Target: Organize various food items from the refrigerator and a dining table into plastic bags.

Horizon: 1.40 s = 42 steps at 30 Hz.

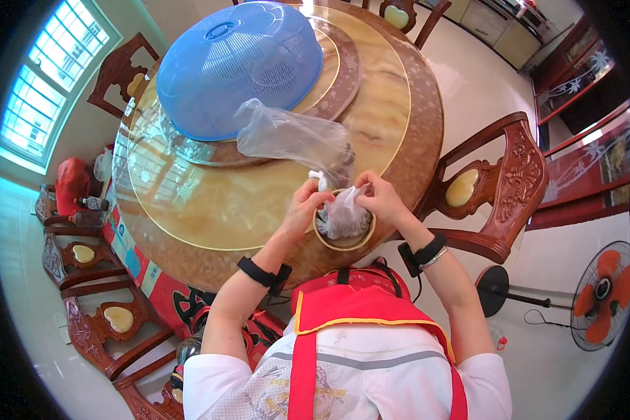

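Note:
Both my hands hold a thin white plastic bag (345, 212) over a round container (346, 248) with a pale rim, near the table's front edge. My left hand (303, 205) pinches one gathered corner of the bag at the container's left side. On the right, my right hand (382, 198) grips the bag's other side between thumb and fingers. The lower bag sits inside the container; what it holds shows only as a dark shade. Just beyond lies a larger clear plastic bag (294, 134) with dark contents at its near end, which I cannot make out.
A blue mesh food cover (241, 68) stands on the turntable (346, 79) of the round stone-topped table (215, 210). A carved wooden chair (514, 173) is close on the right, beyond it a floor fan (602, 294). More chairs (102, 315) line the left side.

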Available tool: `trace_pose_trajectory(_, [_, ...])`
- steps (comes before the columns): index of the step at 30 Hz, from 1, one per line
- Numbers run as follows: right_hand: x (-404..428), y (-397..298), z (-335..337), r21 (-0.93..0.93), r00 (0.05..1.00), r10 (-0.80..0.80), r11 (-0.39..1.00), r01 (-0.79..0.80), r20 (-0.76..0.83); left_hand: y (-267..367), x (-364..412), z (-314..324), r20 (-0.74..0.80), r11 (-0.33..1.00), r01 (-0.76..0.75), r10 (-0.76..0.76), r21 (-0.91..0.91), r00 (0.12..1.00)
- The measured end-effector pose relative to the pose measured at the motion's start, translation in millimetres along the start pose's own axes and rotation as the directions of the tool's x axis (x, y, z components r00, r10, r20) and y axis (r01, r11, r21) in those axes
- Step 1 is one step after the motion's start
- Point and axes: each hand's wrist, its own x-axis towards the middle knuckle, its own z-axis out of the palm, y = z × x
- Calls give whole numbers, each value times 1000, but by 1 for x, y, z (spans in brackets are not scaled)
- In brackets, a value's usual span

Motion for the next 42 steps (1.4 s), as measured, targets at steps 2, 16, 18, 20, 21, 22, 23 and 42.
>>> trace_pose_trajectory(2, [-4,-5,-3,-47,998,-49,998,47,-44,5,-4,-1,-2,999,-27,27,-34,1000])
trace_pose_trajectory(16, [-73,9,-5,681,998,1,731,46,-68,32,-35,5,-431,991,-88,124,103,894])
trace_pose_trajectory(18, [-79,6,0,684,998,-13,728,52,-61,46,-32,21,-452,929,-244,351,278,820])
trace_pose_trajectory(20, [-80,-5,3,689,998,-28,722,60,-58,53,-31,31,-149,778,-493,581,389,800])
trace_pose_trajectory(21, [-82,-15,2,693,998,26,721,17,-51,55,-32,35,144,756,-586,571,291,808])
trace_pose_trajectory(22, [-82,-21,1,695,996,77,718,-27,-40,57,-32,47,280,875,-413,342,254,897])
trace_pose_trajectory(23, [-83,-20,1,696,996,79,717,-30,-40,58,-31,59,415,946,-212,95,247,905])
trace_pose_trajectory(42, [-81,-22,-3,668,999,23,745,-2,-23,6,3,39,650,237,-606,-245,760,719])
